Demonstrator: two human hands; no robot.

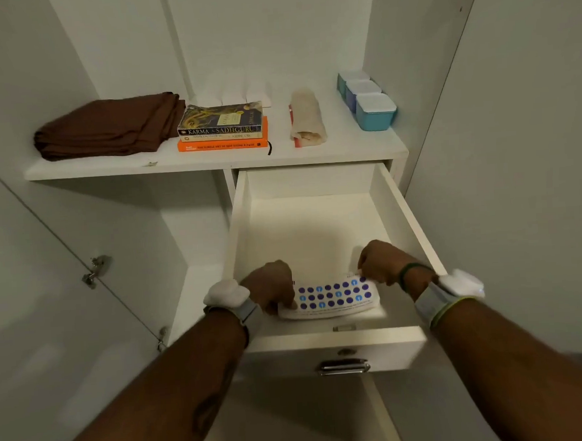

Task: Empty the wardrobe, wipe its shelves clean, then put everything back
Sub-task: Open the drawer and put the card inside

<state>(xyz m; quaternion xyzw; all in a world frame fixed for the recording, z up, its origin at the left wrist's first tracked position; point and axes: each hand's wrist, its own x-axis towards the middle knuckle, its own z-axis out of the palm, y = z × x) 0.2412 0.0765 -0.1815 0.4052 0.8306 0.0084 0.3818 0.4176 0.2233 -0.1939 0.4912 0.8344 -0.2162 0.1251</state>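
The wardrobe (118, 43) stands open. Its shelf (211, 162) carries a folded brown cloth (110, 127), stacked books (222, 129), a rolled cloth (307, 118) and blue containers (371, 103). Below, the drawer (401, 213) is pulled out, holding only a dotted sheet (332, 298) near its front wall. I cannot tell whether I am emptying or restocking; with the shelf loaded, I judge emptying. Next, the sheet must rise level over the front wall. My left hand (269, 283) and right hand (380, 261) each pinch it, fingers (288, 304) curled narrow on opposite ends.
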